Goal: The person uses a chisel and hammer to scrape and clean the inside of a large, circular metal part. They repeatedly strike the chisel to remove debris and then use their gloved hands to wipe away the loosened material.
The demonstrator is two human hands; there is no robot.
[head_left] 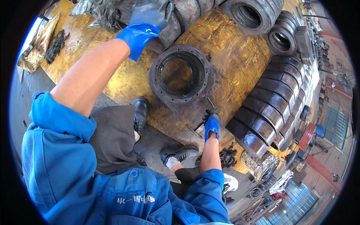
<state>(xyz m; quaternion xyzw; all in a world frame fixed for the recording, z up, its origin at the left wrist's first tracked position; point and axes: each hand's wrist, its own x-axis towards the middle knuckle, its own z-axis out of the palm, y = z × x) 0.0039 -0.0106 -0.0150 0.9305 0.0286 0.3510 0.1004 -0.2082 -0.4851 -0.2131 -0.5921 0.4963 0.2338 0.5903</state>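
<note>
Nearest, at the bottom of the frame, is the blue jacket (131,187), with dark boots (141,116) just beyond it. Right of centre, the gloved right hand (210,122) has its grip closed on a thin metal rod (210,102) whose tip points up and left. The rod looks best held firmly near its end, with the wrist loose, so that the tip can be steered.

At the centre, the thick metal ring (153,75) lies flat on a stained yellow sheet (228,71), holes around its upward face. The rod's tip is near its lower right edge, apart from it. A careful approach would keep the tip off those holes and the fingers out of the bore.

At the top, the gloved left hand (150,15) is over a dark metal piece (170,35); I cannot tell whether its grip is closed. A steady palm there would help balance. Right of the ring stands a row of curved metal segments (268,101); farther off, a brick wall (339,62).
</note>
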